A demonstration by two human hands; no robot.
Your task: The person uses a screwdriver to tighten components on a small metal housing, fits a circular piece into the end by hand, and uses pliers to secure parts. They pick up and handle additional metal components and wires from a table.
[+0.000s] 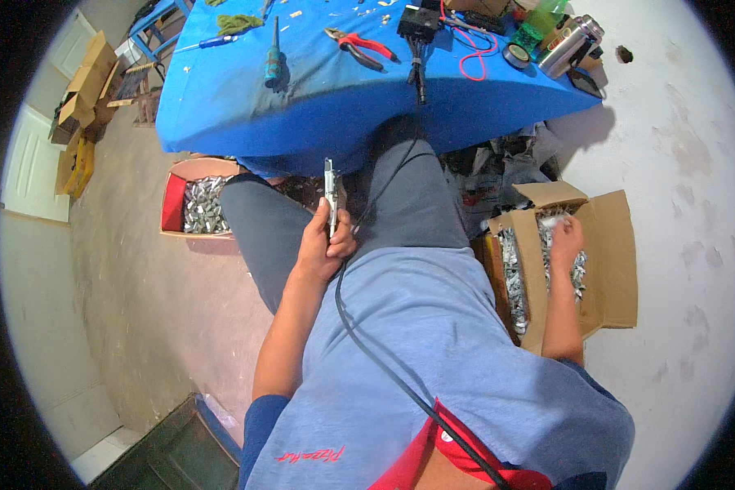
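Note:
My left hand (327, 243) is closed round a slim, silvery metal part (331, 181) whose upper end sticks up past the fingers, above my lap. Its exact kind is not clear. Off to my right, my right hand (567, 238) reaches into an open cardboard box (614, 269), at the top of a pile of small silvery metal pieces (580, 273). The fingers there look curled, with their tips partly hidden, so what they hold cannot be made out. More metal pieces (510, 265) lie on the near side of a cardboard flap.
Ahead, a blue-covered table (318, 102) bears a screwdriver (273, 57), red-handled cutters (363, 47), a black device with cables (418, 33) and a steel flask (572, 47). Another box of metal pieces (204, 204) stands by my left knee. A black cable (384, 363) runs across my torso.

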